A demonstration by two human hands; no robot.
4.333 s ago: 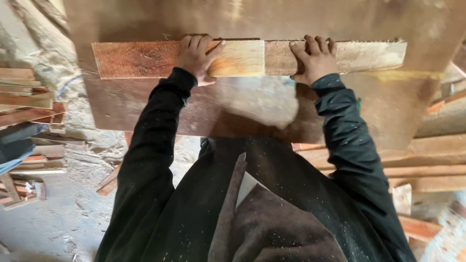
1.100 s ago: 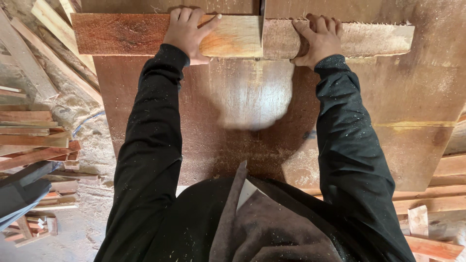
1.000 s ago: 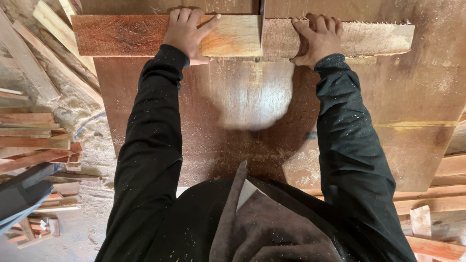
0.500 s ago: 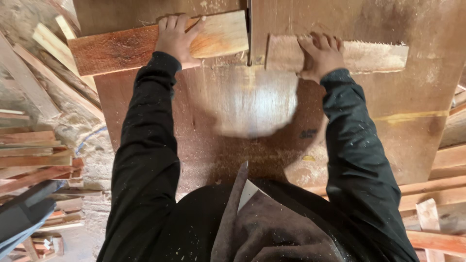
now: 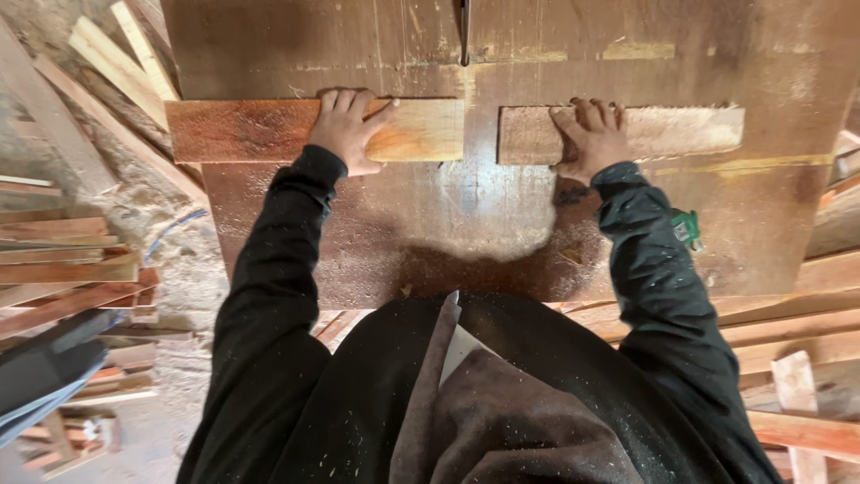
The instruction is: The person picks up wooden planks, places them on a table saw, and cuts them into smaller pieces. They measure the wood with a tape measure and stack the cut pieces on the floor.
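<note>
Two board pieces were seen lying flat on the tabletop [image 5: 717, 242], in line with each other and apart, a clear gap between their facing ends. The saw blade [image 5: 464, 36] stood in its slot just beyond that gap, at the far edge of view.

The left board piece [image 5: 242, 130], reddish with a paler end toward the gap, was held down by the left hand [image 5: 345, 134]. Its fingers [image 5: 381, 115] were spread flat over the top face, not curled round an edge; the far end of the piece overhung the tabletop's left side.

The right board piece [image 5: 672, 133], paler and rough along its far edge, was pressed under the right hand [image 5: 591, 139], fingers likewise laid flat on the wood, palm at the near edge.

The cut was judged complete: the facing ends looked square and separate, with neither piece touching the blade. Fine sawdust [image 5: 502, 224] was spread over the tabletop between the arms. What remained, as far as could be judged, was clearing the two pieces away from the blade line; neither had been lifted yet.

Loose wood offcuts [image 5: 63, 260] were noted stacked on the floor to the left, and more planks [image 5: 806, 323] below the tabletop's right side.
</note>
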